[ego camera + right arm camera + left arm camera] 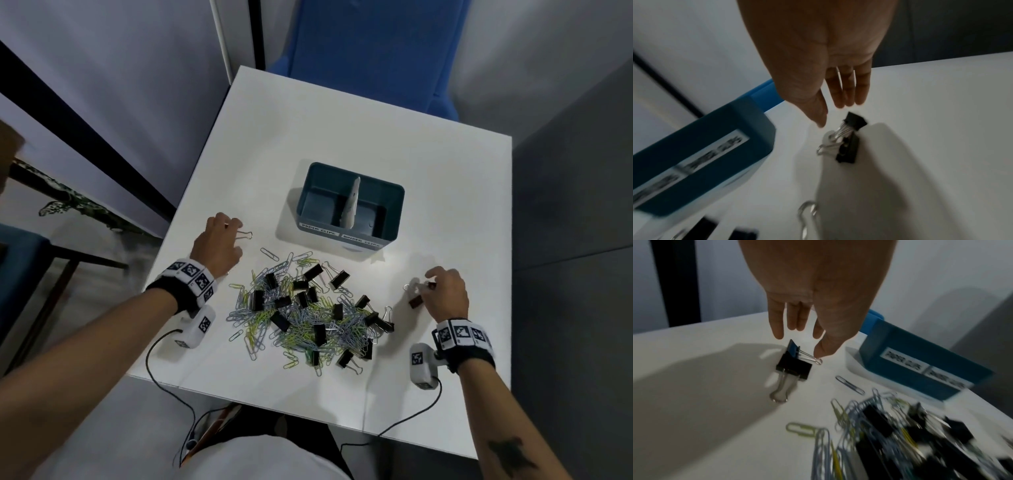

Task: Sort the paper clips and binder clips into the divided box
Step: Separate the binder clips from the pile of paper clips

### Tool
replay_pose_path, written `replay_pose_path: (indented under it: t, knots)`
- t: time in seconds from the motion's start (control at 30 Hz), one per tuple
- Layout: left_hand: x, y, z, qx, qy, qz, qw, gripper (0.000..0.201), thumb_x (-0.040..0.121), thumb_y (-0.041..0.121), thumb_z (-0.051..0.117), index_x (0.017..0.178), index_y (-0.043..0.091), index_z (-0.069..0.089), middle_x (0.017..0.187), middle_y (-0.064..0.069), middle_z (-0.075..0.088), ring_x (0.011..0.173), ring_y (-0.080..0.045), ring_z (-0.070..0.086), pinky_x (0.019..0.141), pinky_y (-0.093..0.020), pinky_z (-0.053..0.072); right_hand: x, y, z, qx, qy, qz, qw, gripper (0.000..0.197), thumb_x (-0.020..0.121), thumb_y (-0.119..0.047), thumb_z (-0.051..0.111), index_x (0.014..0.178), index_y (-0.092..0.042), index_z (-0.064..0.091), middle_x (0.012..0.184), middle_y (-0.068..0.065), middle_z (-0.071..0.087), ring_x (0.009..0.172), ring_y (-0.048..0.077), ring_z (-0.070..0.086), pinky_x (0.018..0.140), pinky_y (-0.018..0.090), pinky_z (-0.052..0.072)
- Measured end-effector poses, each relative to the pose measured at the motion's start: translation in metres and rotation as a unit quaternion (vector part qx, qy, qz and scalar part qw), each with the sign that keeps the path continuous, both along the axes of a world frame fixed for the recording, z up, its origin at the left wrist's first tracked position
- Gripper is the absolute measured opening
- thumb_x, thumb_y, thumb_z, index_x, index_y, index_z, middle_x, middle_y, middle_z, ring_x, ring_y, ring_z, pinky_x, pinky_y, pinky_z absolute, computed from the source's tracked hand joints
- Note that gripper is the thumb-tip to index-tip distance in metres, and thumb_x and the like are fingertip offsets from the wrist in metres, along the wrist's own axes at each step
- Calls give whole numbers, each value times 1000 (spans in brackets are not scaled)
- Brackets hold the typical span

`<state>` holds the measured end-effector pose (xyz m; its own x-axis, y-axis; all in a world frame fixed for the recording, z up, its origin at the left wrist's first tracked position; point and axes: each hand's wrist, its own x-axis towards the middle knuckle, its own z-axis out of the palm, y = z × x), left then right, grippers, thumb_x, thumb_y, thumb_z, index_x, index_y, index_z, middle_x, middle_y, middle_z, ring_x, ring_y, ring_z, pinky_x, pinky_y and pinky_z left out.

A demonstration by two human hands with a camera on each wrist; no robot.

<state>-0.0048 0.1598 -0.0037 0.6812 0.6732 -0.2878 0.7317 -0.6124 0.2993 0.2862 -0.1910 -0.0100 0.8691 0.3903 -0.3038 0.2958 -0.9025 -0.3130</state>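
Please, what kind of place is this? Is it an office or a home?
Probably an office or a test room, though I cannot be sure. A small white table stands among plain grey partition walls, a blue chair sits behind it, and a labelled box waits beside a pile of clips.

I am seeing the head camera looking steeply down over the table. Both wrist cameras are looking closely along the palms, sharing the divided box.
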Motion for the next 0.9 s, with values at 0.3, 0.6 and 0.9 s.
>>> replay_pose_path:
  t: [0.3,0.6,0.9]
  knots:
    - [-5,-77,-12,-56,54,-208,975,46,88,41,62,127,24,45,113,-2,46,87,-16,50,67,-34,54,-83,78,1,22,77,249,965,51,86,-32,67,132,-19,50,128,8,51,109,25,56,90,41,52]
    - [20,-104,-6,-53,14,-155,986,34,83,33,68,109,16,53,109,-2,51,100,-22,51,70,-37,47,-126,105,-11,6,28,214,976,42,83,-36,70,115,-12,57,116,10,52,104,29,53,73,38,51]
    - [9,-88,25,-109,-128,-72,983,33,80,19,72,107,27,56,103,8,63,90,-13,58,70,-34,51,-109,92,10,35,-19,200,979,39,72,-2,70,110,-8,60,116,11,52,100,31,53,71,38,50]
